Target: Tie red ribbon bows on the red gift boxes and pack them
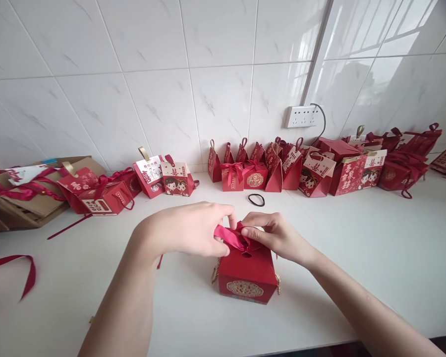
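Observation:
A red gift box (247, 277) with a gold round emblem stands upright on the white table, gold cord hanging at its two sides. Across its top runs a crimson ribbon (230, 238), beside a round hole in the lid. My left hand (193, 230) reaches over from the left, its fingers closed around the ribbon. From the other side my right hand (273, 233) pinches the ribbon's gathered part at the top of the box. Some fingertips of both hands are hidden behind the ribbon and the hands.
Several red gift boxes (254, 173) line the tiled wall. A black elastic band (256, 200) lies behind my hands. At the left are a cardboard box (29, 208) and a loose ribbon (31, 272). A power strip (301, 117) is mounted on the wall.

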Demonstrator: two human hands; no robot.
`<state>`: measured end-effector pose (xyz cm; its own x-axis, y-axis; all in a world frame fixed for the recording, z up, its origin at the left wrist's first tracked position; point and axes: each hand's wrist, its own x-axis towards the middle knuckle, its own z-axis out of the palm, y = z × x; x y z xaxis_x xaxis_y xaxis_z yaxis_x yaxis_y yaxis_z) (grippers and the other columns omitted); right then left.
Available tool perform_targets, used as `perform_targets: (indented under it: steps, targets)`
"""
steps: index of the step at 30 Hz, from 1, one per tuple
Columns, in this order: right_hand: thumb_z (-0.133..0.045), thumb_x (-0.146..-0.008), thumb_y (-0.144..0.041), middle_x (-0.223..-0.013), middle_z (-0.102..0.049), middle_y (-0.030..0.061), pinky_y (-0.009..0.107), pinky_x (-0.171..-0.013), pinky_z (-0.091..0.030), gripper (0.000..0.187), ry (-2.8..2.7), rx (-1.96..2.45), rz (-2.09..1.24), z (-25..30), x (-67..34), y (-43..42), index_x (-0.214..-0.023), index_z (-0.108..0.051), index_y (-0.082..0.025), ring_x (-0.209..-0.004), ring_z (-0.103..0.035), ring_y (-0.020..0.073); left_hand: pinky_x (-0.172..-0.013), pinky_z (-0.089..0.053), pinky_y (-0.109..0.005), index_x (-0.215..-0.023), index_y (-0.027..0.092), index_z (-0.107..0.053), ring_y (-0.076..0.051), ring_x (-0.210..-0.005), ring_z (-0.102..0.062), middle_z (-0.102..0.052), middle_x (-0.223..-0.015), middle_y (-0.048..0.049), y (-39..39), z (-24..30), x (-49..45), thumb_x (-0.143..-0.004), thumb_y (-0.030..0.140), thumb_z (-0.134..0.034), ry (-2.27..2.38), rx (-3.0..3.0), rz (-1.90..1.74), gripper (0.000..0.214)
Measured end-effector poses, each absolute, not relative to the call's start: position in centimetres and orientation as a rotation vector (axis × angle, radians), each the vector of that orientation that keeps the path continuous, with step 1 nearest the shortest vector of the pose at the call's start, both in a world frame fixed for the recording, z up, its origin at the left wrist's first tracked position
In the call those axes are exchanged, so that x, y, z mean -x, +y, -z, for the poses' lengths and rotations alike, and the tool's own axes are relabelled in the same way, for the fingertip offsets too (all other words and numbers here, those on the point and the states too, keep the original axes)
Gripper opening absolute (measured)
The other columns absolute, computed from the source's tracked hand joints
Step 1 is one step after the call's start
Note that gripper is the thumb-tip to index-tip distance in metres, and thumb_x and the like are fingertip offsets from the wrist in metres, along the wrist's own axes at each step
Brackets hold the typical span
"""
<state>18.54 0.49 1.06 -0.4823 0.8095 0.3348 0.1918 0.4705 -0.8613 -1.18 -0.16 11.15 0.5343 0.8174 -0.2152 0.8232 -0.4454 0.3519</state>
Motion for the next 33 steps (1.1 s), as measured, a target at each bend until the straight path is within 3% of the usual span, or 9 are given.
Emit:
perform_targets:
  steps: [3, 6, 11, 14, 17, 19, 23, 28, 33]
  targets:
    - [-0.051, -0.09, -0.028, -0.082, -0.062, 0.0038, 0.024, -0.065, -0.046, 0.022, -1.978, 0.866, -0.942, -0.9, -18.9, 0.1, -0.089, -0.071, -0.02, -0.071, -0.057, 0.0124, -0.04, -0.018, -0.027, -0.07, 0.026, -0.056, -0.009, -0.034, -0.035, -0.047, -0.049, 0.0068, -0.4, -10.4, 1.3, -0.068, 0.015, -0.053, 1.276, -2.419, -0.052, 0.011]
    - [-0.047, -0.091, -0.023, -0.083, -0.061, 0.0042, 0.024, -0.064, -0.047, 0.023, -1.979, 0.875, -0.92, -0.8, -18.9, -0.1, -0.093, -0.07, -0.02, -0.072, -0.057, 0.0124, -0.042, -0.022, -0.027, -0.059, 0.023, -0.052, -0.01, -0.037, -0.038, -0.049, -0.052, 0.0047, -0.3, -9.6, 1.6, -0.075, 0.016, -0.048, 1.21, -2.505, -0.11, 0.017]
    - [-0.047, -0.091, -0.02, -0.084, -0.062, 0.0029, 0.024, -0.069, -0.049, 0.02, -1.962, 0.88, -0.887, -0.4, -18.1, -0.7, -0.088, -0.066, -0.021, -0.076, -0.06, 0.0124, -0.05, -0.031, -0.025, -0.065, 0.022, -0.055, -0.01, -0.054, -0.052, -0.06, -0.076, 0.0021, -0.4, -9.6, 1.2, -0.081, 0.017, -0.047, 1.095, -2.673, -0.255, 0.019]
    - [-0.056, -0.087, -0.021, -0.086, -0.065, 0.0005, 0.023, -0.066, -0.051, 0.003, -1.837, 0.926, -0.994, 0.0, -17.9, -1.0, -0.089, -0.058, -0.022, -0.077, -0.063, 0.0126, -0.048, -0.029, -0.024, -0.068, 0.022, -0.058, -0.009, -0.052, -0.05, -0.058, -0.069, 0.0041, -0.4, -9.8, 0.7, -0.08, 0.014, -0.046, 1.042, -2.691, -0.277, 0.019]
    - [-0.062, -0.082, -0.023, -0.088, -0.068, -0.0008, 0.024, -0.062, -0.052, 0.022, -1.679, 0.905, -1.141, 0.3, -17.9, -1.0, -0.099, -0.049, -0.024, -0.076, -0.065, 0.014, -0.045, -0.026, -0.024, -0.07, 0.023, -0.06, -0.008, -0.047, -0.046, -0.056, -0.062, 0.0051, -0.3, -9.9, 0.1, -0.079, 0.011, -0.045, 1.053, -2.676, -0.285, 0.021]
    - [-0.066, -0.08, -0.025, -0.085, -0.069, -0.0002, 0.024, -0.061, -0.052, 0.023, -1.658, 0.926, -1.188, 0.3, -17.8, -0.9, -0.098, -0.053, -0.022, -0.074, -0.066, 0.0147, -0.045, -0.027, -0.023, -0.074, 0.023, -0.062, -0.008, -0.049, -0.048, -0.059, -0.066, 0.0049, -0.2, -9.9, -0.2, -0.08, 0.01, -0.044, 1.052, -2.66, -0.298, 0.022]
    - [-0.071, -0.076, -0.032, -0.078, -0.07, 0.0024, 0.022, -0.058, -0.05, 0.017, -1.665, 0.976, -1.236, 0.2, -17.6, -0.8, -0.075, -0.064, -0.017, -0.073, -0.066, 0.0156, -0.044, -0.029, -0.021, -0.077, 0.023, -0.064, -0.008, -0.05, -0.051, -0.061, -0.068, 0.0046, 0.1, -9.9, -0.5, -0.082, 0.014, -0.046, 1.069, -2.597, -0.311, 0.021]
    - [-0.075, -0.07, -0.039, -0.076, -0.071, 0.0032, 0.024, -0.059, -0.053, 0.03, -1.544, 0.945, -1.383, 0.2, -17.5, -0.5, -0.088, -0.065, -0.016, -0.07, -0.068, 0.0166, -0.042, -0.031, -0.022, -0.081, 0.025, -0.064, -0.008, -0.042, -0.048, -0.059, -0.06, 0.0056, 1.4, -8.8, -0.2, -0.083, 0.023, -0.048, 1.166, -2.393, -0.321, 0.017]
    - [-0.079, -0.065, -0.037, -0.075, -0.071, 0.0032, 0.025, -0.06, -0.053, 0.029, -1.513, 0.921, -1.448, 0.4, -17.6, -0.2, -0.079, -0.066, -0.015, -0.069, -0.067, 0.0157, -0.057, -0.044, -0.023, -0.076, 0.021, -0.063, -0.012, -0.066, -0.059, -0.065, -0.075, 0.0017, 2.1, -5.2, 0.3, -0.082, 0.033, -0.059, 1.045, -2.213, -0.738, 0.013]
